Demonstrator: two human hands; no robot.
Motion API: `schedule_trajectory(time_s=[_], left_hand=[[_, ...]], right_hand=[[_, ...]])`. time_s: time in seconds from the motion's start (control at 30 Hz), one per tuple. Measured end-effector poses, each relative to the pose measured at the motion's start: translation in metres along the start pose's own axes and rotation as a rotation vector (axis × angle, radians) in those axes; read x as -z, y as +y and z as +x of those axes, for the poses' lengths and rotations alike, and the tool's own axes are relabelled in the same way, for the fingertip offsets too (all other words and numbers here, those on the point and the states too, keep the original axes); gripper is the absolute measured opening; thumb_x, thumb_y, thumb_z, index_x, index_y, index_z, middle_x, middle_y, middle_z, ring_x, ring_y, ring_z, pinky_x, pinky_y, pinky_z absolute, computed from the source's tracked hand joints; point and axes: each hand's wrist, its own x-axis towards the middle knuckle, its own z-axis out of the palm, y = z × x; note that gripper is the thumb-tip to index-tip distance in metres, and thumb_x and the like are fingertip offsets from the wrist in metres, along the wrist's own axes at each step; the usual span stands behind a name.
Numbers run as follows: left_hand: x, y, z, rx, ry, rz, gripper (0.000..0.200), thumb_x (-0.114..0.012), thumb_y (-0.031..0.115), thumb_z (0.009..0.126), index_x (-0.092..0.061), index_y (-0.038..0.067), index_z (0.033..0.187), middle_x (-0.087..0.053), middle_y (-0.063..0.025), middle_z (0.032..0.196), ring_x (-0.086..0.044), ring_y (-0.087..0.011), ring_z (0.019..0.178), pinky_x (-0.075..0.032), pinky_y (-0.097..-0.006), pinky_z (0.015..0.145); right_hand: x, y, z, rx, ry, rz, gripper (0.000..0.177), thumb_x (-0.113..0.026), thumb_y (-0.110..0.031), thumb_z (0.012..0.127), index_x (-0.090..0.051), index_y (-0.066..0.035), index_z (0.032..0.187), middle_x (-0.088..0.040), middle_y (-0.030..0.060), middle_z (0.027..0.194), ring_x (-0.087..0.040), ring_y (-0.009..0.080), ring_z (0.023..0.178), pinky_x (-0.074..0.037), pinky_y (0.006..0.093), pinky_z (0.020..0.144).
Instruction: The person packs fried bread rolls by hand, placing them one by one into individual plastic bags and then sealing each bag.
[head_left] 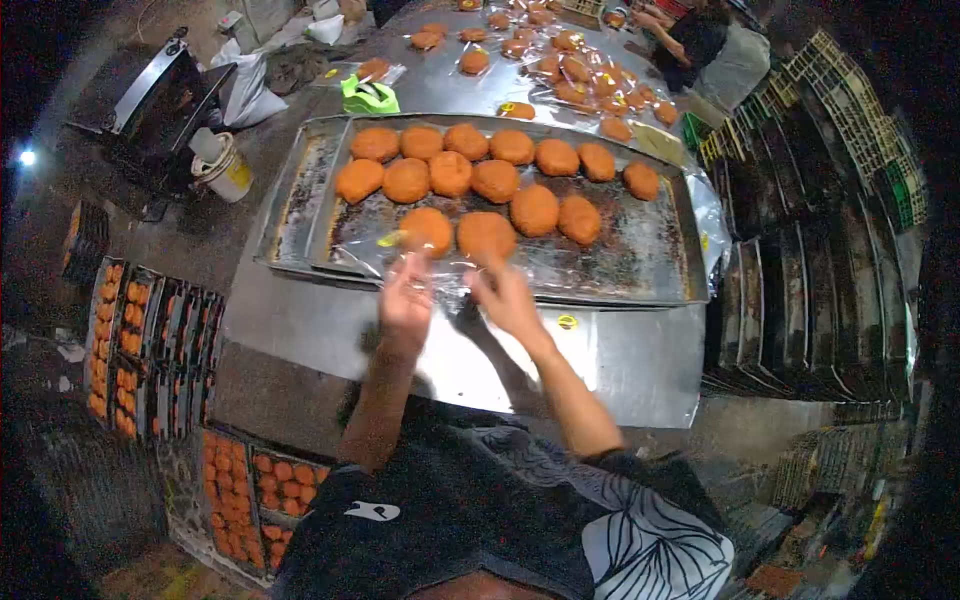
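My left hand (pixel 408 302) is at the tray's near edge, its blurred fingers closed on a clear plastic bag (pixel 365 256) with a yellow mark. One round orange-brown bun (pixel 426 232) lies just beyond those fingers, partly behind the plastic. Beside it, my right hand (pixel 508 302) reaches to the near side of another bun (pixel 486 236). Its fingertips are smeared, so their grip is unclear. Both buns are on a dark, worn metal tray (pixel 620 262), with rows of similar buns (pixel 451 173) behind them.
Bagged buns (pixel 575 70) cover the metal table's far part. A green tape dispenser (pixel 369 95) stands behind the tray. Another person (pixel 690 45) works at the far right. Stacked trays (pixel 800 270) rise at right; a white bucket (pixel 228 172) and bun racks (pixel 130 320) are at left.
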Motion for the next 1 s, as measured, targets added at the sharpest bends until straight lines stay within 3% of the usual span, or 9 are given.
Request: schedule_trajectory(time_s=[0.03,0.1,0.23,0.33,0.4,0.6,0.77,0.8,1.0], left_hand=[[0.033,0.016,0.016,-0.202,-0.285,0.314,0.025,-0.043,0.016,0.086,-0.045,0.000,0.105,-0.052,-0.0083,0.086,-0.052,-0.0205,0.082,-0.044,-0.0351,0.077],[0.014,0.047,0.024,-0.064,0.200,-0.055,0.015,-0.047,0.013,0.083,-0.049,0.003,0.093,-0.054,-0.0065,0.084,-0.053,-0.0198,0.083,-0.041,-0.0398,0.083],[0.019,0.089,0.035,-0.040,0.225,-0.172,0.027,-0.044,0.016,0.083,-0.042,0.000,0.104,-0.047,-0.0110,0.096,-0.047,-0.0258,0.098,-0.035,-0.0456,0.091],[0.027,0.090,0.046,-0.112,0.107,-0.274,0.052,-0.047,0.018,0.077,-0.028,-0.003,0.120,-0.036,-0.0141,0.114,-0.039,-0.0303,0.108,-0.031,-0.0485,0.094],[0.012,0.067,0.039,-0.087,-0.003,-0.213,0.053,-0.046,0.018,0.077,-0.026,-0.003,0.122,-0.036,-0.0146,0.115,-0.038,-0.0307,0.111,-0.031,-0.0487,0.095],[0.006,-0.010,0.037,0.046,-0.503,0.039,0.054,-0.043,0.017,0.080,-0.022,0.004,0.128,-0.034,-0.0170,0.124,-0.040,-0.0300,0.111,-0.032,-0.0433,0.095],[-0.026,-0.047,-0.007,0.340,-0.408,0.009,0.057,-0.044,0.018,0.081,-0.018,0.004,0.129,-0.036,-0.0172,0.123,-0.038,-0.0288,0.114,-0.030,-0.0414,0.096],[-0.025,-0.052,-0.009,0.132,-0.551,0.368,0.059,-0.044,0.020,0.081,-0.015,0.004,0.129,-0.036,-0.0176,0.124,-0.036,-0.0287,0.115,-0.029,-0.0413,0.096],[-0.067,-0.070,-0.053,0.134,-0.387,0.497,0.068,-0.051,0.015,0.078,-0.010,0.000,0.130,-0.037,-0.0222,0.123,-0.048,-0.0295,0.104,-0.037,-0.0404,0.090]], right_hand=[[0.001,-0.007,0.023,0.243,0.311,-0.605,0.065,-0.059,-0.040,0.074,-0.036,0.001,0.119,-0.048,0.0210,0.111,-0.051,0.0302,0.097,-0.041,0.0390,0.084],[-0.016,0.040,0.054,-0.070,0.170,-1.016,0.058,-0.062,-0.036,0.070,-0.047,0.003,0.111,-0.055,0.0231,0.095,-0.055,0.0357,0.086,-0.044,0.0406,0.077],[-0.003,0.046,0.071,-0.311,0.027,-0.259,0.055,-0.064,-0.031,0.064,-0.051,0.003,0.106,-0.058,0.0218,0.088,-0.057,0.0405,0.070,-0.048,0.0378,0.062],[-0.014,-0.026,0.026,0.158,0.334,-0.327,0.074,-0.071,-0.023,0.055,-0.041,0.005,0.115,-0.049,0.0218,0.106,-0.047,0.0337,0.095,-0.036,0.0398,0.087],[-0.013,-0.072,0.019,0.457,0.221,-0.393,0.075,-0.073,-0.017,0.048,-0.041,0.002,0.114,-0.050,0.0165,0.105,-0.048,0.0322,0.094,-0.038,0.0387,0.082],[0.017,-0.077,-0.025,0.334,0.315,-0.447,0.083,-0.075,-0.022,0.052,-0.036,0.003,0.120,-0.055,0.0157,0.090,-0.050,0.0297,0.074,-0.042,0.0372,0.069],[0.028,-0.052,-0.048,0.106,0.578,-0.373,0.090,-0.077,-0.021,0.050,-0.032,0.003,0.124,-0.054,0.0141,0.080,-0.053,0.0276,0.072,-0.045,0.0337,0.066],[0.030,-0.045,-0.053,0.086,0.669,-0.356,0.092,-0.077,-0.020,0.050,-0.030,0.003,0.125,-0.054,0.0138,0.081,-0.053,0.0275,0.072,-0.045,0.0334,0.066],[0.069,-0.026,-0.088,0.015,0.561,-0.147,0.096,-0.077,-0.025,0.055,-0.022,0.005,0.128,-0.056,0.0139,0.084,-0.055,0.0264,0.077,-0.045,0.0326,0.071]])
